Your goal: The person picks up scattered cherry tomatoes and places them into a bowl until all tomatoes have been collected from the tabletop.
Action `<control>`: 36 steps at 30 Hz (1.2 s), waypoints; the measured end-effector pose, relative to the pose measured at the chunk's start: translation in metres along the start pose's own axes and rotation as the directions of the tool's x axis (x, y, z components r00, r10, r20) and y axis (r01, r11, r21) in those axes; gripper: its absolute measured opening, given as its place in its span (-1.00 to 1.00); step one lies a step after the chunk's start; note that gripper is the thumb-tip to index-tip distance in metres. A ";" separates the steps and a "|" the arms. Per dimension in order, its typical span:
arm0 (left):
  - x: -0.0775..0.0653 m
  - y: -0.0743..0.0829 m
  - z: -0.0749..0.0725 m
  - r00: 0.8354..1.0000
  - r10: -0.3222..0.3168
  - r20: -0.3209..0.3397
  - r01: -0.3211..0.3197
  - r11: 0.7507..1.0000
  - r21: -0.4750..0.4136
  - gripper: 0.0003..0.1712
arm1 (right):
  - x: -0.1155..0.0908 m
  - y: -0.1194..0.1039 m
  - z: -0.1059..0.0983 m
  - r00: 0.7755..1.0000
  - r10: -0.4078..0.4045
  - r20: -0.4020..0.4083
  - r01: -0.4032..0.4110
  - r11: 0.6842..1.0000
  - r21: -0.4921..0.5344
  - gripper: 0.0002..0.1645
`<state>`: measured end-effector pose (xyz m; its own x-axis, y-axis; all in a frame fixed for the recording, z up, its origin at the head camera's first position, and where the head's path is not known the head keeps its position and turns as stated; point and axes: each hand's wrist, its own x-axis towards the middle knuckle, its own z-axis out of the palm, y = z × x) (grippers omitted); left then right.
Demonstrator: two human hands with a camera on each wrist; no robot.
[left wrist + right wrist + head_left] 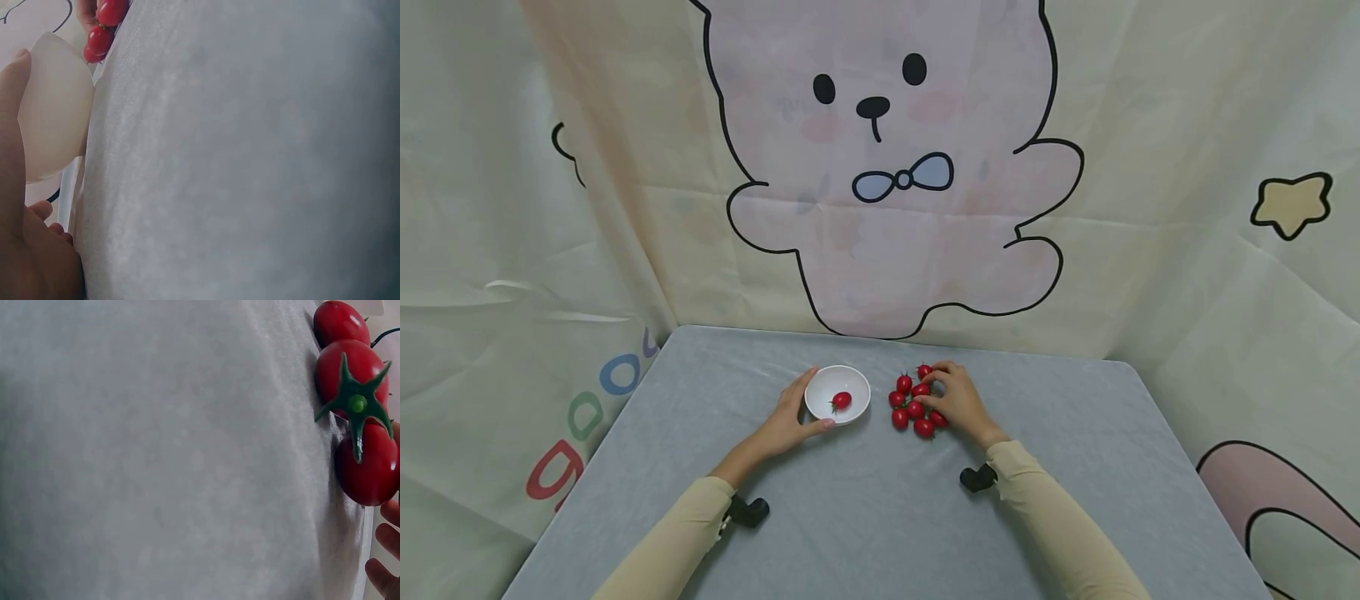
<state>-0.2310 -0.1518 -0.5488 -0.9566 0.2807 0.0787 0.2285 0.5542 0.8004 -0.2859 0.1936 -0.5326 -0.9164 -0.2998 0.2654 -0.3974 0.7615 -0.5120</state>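
My left hand (786,423) holds a small white bowl (838,377) at its left side, thumb near the front rim and fingers behind. Inside the bowl lies one cherry tomato (842,401) with a green stem. To the right, several red cherry tomatoes (900,418) lie in a loose cluster on the cloth. Over the cluster's right side, my right hand (961,406) pinches a cherry tomato (918,389) between thumb and fingers. The left wrist view shows the bowl's outer wall (57,112) beside the thumb. Tomatoes (333,372) appear large in the right wrist view, where the right hand is mostly cut off.
A grey cloth (865,517) covers the table. Behind it hangs a curtain (1165,167) printed with a bear, touching the table's back edge. A black wrist camera mount (749,512) sits at the left wrist, another mount (978,478) at the right.
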 end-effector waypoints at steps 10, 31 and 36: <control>0.000 0.000 0.000 1.000 -0.005 -0.002 0.005 1.000 0.004 0.21 | 0.000 0.000 0.001 1.000 0.012 -0.001 -0.012 1.000 0.014 -0.64; 0.001 -0.003 0.000 1.000 0.013 -0.006 -0.013 1.000 0.006 0.20 | 0.013 -0.009 -0.015 1.000 0.010 0.021 -0.009 1.000 -0.021 -0.54; 0.002 -0.003 0.000 1.000 0.013 -0.008 -0.012 1.000 0.008 0.20 | 0.021 -0.018 -0.024 0.999 -0.042 0.005 0.042 0.999 -0.021 -0.57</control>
<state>-0.2332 -0.1528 -0.5508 -0.9550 0.2814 0.0934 0.2419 0.5571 0.7944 -0.2968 0.1875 -0.4978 -0.8992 -0.3342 0.2824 -0.4343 0.7605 -0.4828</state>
